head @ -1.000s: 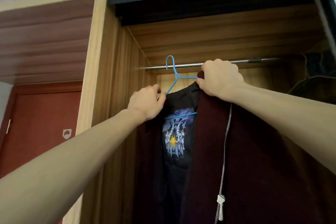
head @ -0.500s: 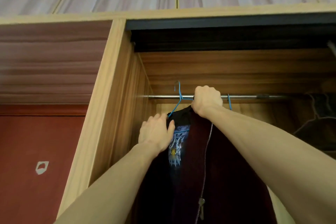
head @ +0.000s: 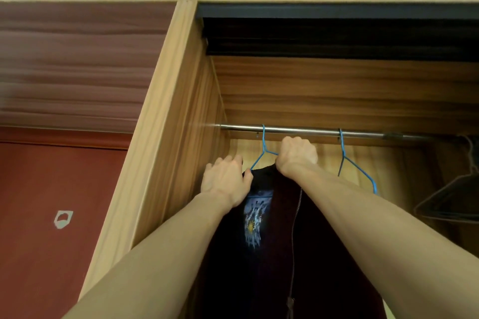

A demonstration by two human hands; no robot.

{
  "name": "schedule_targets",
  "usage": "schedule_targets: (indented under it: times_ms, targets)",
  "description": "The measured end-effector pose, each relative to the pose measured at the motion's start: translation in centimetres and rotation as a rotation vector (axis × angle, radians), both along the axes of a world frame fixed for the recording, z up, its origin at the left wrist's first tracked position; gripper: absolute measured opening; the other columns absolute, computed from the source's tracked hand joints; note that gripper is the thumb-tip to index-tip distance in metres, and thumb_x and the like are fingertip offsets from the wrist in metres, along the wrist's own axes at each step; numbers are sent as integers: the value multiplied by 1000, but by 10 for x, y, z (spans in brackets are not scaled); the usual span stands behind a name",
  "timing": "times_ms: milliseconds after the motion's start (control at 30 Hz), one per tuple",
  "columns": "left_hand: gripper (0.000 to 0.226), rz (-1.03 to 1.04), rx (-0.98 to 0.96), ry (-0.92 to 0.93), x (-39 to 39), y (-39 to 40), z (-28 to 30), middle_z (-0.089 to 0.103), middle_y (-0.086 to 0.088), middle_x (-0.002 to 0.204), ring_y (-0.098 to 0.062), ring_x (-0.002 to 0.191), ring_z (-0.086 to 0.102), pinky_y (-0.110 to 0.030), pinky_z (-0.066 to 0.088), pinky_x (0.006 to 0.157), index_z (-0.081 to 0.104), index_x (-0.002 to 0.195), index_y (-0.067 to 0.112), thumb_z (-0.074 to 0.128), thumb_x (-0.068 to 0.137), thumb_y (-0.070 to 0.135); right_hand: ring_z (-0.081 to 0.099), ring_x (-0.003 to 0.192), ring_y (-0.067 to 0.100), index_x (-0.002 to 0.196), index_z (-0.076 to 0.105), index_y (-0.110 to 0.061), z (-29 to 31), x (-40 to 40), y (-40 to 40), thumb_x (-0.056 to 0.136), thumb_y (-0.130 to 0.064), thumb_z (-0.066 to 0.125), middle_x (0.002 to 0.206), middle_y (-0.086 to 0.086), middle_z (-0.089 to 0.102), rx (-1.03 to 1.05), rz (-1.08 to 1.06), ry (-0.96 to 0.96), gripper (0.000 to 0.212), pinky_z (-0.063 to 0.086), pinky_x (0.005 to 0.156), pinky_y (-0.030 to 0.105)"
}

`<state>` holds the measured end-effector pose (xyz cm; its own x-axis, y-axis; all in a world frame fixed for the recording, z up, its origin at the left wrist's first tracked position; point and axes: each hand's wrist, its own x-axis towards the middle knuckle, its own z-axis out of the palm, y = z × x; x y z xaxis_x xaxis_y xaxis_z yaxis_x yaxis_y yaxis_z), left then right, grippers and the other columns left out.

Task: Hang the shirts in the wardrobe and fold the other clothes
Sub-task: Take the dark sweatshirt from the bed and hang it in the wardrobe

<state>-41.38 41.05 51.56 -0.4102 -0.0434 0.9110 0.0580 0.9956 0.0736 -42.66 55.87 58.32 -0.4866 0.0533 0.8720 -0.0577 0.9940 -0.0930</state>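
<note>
In the big wooden wardrobe (head: 176, 122), one dark zip jacket (head: 298, 241) hangs mid-frame on one of two blue hangers (head: 264, 153) hooked over the one rail (head: 311, 130), right hand (head: 296, 155) gripping its collar, left hand (head: 225, 181) holding its shoulder, and tugging could slide it off.

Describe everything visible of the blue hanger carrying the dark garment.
The blue hanger looks like thin wire. Its hook loops over the metal rail near the wardrobe's left wall. One shoulder arm slopes down-left into the dark zip garment; the other runs under the right hand, which grips it. The left hand holds the garment's collar.
</note>
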Motion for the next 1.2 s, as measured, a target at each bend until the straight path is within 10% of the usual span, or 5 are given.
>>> schedule_targets:
  times_ms: [500,800,1200]
  targets:
    - [37,-68,28,0,25,8,-24,67,-5,119,-28,109,61,-44,44,92,60,121,17,38,106,43,62,113,30,104,54,-17,0,32,18,98,-41,62,117,6,62,-162,358,-213,26,44,82,35]
    - [36,-206,25,51,63,22,-48,66,1,119,-21,108,60,-43,49,88,60,127,20,38,107,41,55,125,24,142,51,-27,-83,49,27,103,-46,49,138,1,55,-175,825,125,44,49,98,42]
    - [45,-331,179,12,136,-6,-160,56,12,143,-3,132,49,-30,43,108,47,149,27,43,107,42,24,154,10,163,21,-35,-205,106,42,104,-55,46,169,-11,24,-34,780,126,67,34,121,41]
